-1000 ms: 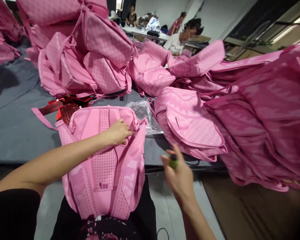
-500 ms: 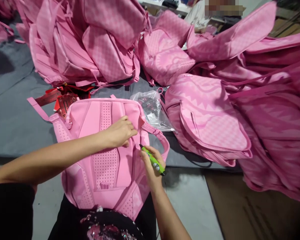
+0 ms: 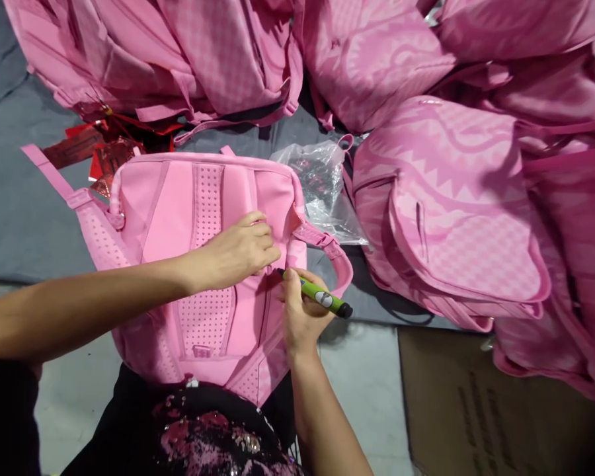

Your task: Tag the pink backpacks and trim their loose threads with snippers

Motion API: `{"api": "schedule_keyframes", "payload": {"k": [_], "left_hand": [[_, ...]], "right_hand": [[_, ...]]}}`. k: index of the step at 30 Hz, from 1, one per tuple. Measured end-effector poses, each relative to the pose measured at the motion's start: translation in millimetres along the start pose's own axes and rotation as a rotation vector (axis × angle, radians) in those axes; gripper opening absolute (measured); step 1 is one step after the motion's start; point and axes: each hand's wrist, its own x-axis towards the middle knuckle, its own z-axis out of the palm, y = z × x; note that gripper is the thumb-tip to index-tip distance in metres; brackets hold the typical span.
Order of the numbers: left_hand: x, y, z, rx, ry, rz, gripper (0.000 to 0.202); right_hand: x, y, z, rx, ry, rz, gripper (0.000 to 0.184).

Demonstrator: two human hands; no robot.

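A pink backpack (image 3: pixel 172 228) lies with its padded, perforated back side up, its lower end at my lap. My left hand (image 3: pixel 245 246) is closed on it, fingers curled and pinching the panel's fabric right of the middle. My right hand (image 3: pixel 302 314) grips a thick green pen-shaped tool (image 3: pixel 320 295) with black ends and a cartoon print. The tool's dark tip points left at the seam, close beside my left fingers. Whether it touches the cloth, I cannot tell. A shoulder strap (image 3: pixel 344 268) loops out behind my right hand.
Another pink backpack (image 3: pixel 469 205) lies front up on the right. More pink backpacks (image 3: pixel 233 63) are heaped across the back of the grey-covered table (image 3: pixel 14 198). Red tags (image 3: pixel 112 155) and a clear plastic bag (image 3: pixel 322 182) lie behind mine. Brown cardboard (image 3: pixel 456 403) is on the floor.
The green tool has swung flatter, and its tip now sits by my left fingertips. My left hand keeps its hold on the backpack. The camera has tilted downward.
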Motion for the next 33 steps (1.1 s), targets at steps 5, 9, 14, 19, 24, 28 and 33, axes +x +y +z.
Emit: {"api": "schedule_keyframes", "payload": {"k": [5,9,14,19,24,28,33], "left_hand": [[0.2,0.9,-0.1,-0.007,0.014,-0.001,0.015],[0.5,1.7,0.1,-0.017,0.023,-0.007,0.016],[0.5,2.2,0.7,0.022,0.009,-0.017,0.02],[0.4,1.8,2.1,0.047,0.027,-0.005,0.018],[0.6,1.7,4.0,0.048,0.033,-0.009,0.017],[1.2,2.3,4.9,0.047,0.027,-0.008,0.014],[1.4,1.2,3.7,0.045,0.018,-0.001,0.015]], "right_hand": [[-1.0,-0.2,2.3,0.021,-0.002,-0.007,0.032],[-2.4,-0.8,3.2,0.001,0.012,-0.016,0.032],[-2.5,-0.2,3.4,0.005,0.037,-0.027,0.03],[-1.6,-0.9,2.8,-0.008,-0.008,-0.017,0.032],[-0.1,-1.4,1.0,0.026,-0.043,0.03,0.034],[2.2,-2.1,-0.4,0.037,-0.062,0.02,0.031],[5.1,-8.5,-0.1,0.081,-0.083,0.091,0.037]]}}
